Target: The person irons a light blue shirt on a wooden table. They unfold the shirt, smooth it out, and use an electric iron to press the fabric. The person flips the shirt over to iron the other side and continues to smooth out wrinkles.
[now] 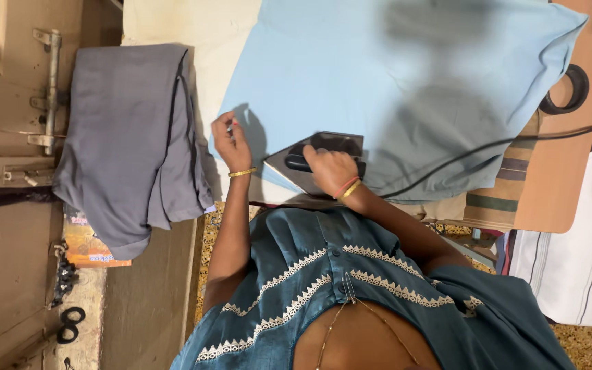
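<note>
Gripping the handle of the iron (316,161), the right hand (330,171) has its fingers curled tight round it, and the iron sits flat on the near edge of the blue cloth (405,89). The left hand (231,140) lies just left of the iron at the cloth's corner, its fingertips pinching the hem. A black cord (474,154) trails from the iron rightward across the cloth to the brown board (560,171), where a black ring (573,85) lies. Well left of the iron, grey folded trousers (128,144) hang over the table's edge, covering part of a booklet (87,243). Right of the iron, beyond the board, hangs a white striped cloth (584,253).
</note>
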